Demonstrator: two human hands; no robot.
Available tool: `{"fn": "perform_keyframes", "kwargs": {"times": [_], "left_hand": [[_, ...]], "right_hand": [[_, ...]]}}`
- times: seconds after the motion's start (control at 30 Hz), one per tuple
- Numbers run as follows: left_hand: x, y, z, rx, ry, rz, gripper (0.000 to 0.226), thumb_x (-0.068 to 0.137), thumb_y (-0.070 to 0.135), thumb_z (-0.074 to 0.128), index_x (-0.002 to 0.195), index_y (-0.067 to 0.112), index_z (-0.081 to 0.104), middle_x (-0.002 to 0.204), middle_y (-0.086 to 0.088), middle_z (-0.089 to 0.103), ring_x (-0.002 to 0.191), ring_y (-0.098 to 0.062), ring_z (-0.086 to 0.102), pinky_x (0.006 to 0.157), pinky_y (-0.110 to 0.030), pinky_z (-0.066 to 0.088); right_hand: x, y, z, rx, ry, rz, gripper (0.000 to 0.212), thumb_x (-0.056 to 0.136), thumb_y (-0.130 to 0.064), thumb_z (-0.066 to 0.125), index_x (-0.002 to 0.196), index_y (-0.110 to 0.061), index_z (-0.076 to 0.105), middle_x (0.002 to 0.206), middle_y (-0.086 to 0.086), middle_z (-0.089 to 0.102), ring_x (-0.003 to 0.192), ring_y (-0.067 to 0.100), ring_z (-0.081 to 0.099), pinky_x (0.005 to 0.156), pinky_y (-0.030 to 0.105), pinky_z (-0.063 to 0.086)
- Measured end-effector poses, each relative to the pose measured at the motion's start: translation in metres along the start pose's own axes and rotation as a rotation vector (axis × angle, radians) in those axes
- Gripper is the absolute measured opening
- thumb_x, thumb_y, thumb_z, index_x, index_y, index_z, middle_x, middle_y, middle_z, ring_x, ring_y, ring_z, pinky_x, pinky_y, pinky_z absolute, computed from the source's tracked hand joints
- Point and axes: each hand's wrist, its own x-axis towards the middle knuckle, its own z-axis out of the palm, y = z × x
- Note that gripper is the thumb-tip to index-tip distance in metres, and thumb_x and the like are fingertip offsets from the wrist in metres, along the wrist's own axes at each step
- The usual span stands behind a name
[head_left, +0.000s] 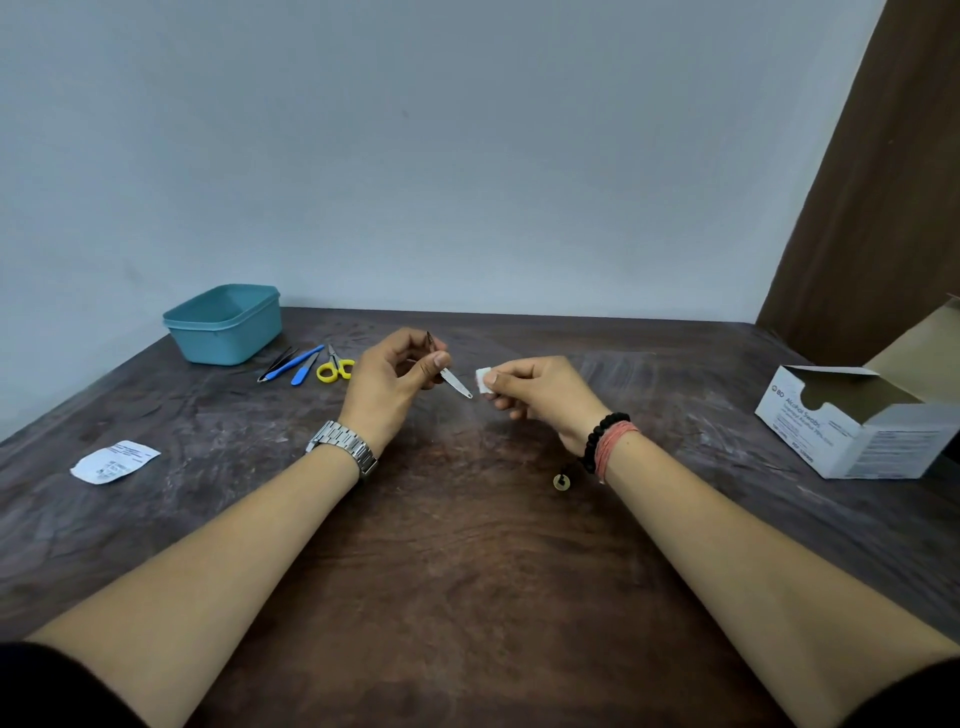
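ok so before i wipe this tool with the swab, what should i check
1. Left hand has a firm hold on the tool: ok, thumb and fingers pinch its upper part.
2. Right hand holds the swab: ok, pinched at the fingertips.
3. Swab meets the tool: cannot tell, the tool's lower end sits right beside it.
4. Swab damp enough: cannot tell.
5. Wrapper out of the way: ok, far left on the table.
6. Tub open: ok, no lid on it.
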Motion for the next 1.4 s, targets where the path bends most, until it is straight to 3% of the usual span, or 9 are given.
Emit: {"fn": "perform_keyframes", "kwargs": {"times": [0.17,0.3,0.6,0.93,1.17,1.4], "left_hand": [[0.000,0.000,-0.001,0.004,0.007,0.001,0.015,0.086,0.009,0.067,0.082,0.022,0.062,0.081,0.001,0.066,0.070,-0.003,0.063,0.067,-0.020,0.054],[0.000,0.000,-0.001,0.035,0.002,0.022,0.014,0.085,0.012,0.069,0.082,0.024,0.063,0.081,-0.001,0.067,0.073,-0.007,0.063,0.067,-0.019,0.053],[-0.003,0.005,0.002,0.068,-0.030,0.031,0.013,0.085,0.009,0.068,0.083,0.020,0.062,0.085,0.002,0.067,0.073,-0.008,0.061,0.068,-0.020,0.054],[-0.003,0.003,0.000,0.072,-0.040,0.022,0.014,0.084,0.012,0.069,0.082,0.023,0.062,0.087,-0.005,0.068,0.074,-0.013,0.061,0.071,-0.028,0.054],[-0.004,0.006,0.001,0.081,-0.038,0.012,0.013,0.084,0.011,0.069,0.081,0.021,0.062,0.084,-0.004,0.067,0.072,-0.010,0.060,0.068,-0.023,0.053],[-0.002,0.004,0.001,0.083,-0.040,0.021,0.013,0.084,0.010,0.069,0.082,0.021,0.062,0.084,-0.001,0.067,0.073,-0.011,0.061,0.069,-0.024,0.054]], "right_hand": [[0.002,-0.002,0.001,0.075,-0.064,0.050,0.015,0.090,-0.010,0.064,0.100,-0.001,0.070,0.077,0.006,0.067,0.063,0.009,0.055,0.054,0.016,0.044],[-0.003,-0.003,0.004,-0.078,-0.115,-0.007,0.010,0.086,-0.016,0.069,0.091,-0.008,0.074,0.074,0.003,0.069,0.059,0.004,0.056,0.053,0.014,0.045],[0.002,0.000,0.005,-0.237,-0.115,-0.071,0.019,0.087,-0.022,0.068,0.088,-0.003,0.073,0.073,0.003,0.063,0.067,0.012,0.052,0.060,0.022,0.046],[0.005,0.001,0.004,-0.276,-0.097,-0.083,0.024,0.091,-0.021,0.061,0.091,0.000,0.071,0.088,0.013,0.066,0.070,0.016,0.051,0.066,0.028,0.046],[0.005,0.003,0.005,-0.359,-0.060,-0.131,0.028,0.093,-0.026,0.057,0.088,-0.002,0.069,0.066,-0.001,0.056,0.062,0.014,0.052,0.066,0.031,0.045],[0.009,0.005,0.006,-0.359,-0.045,-0.143,0.028,0.095,-0.027,0.054,0.089,-0.002,0.066,0.064,-0.003,0.053,0.058,0.013,0.055,0.069,0.038,0.050]]}}
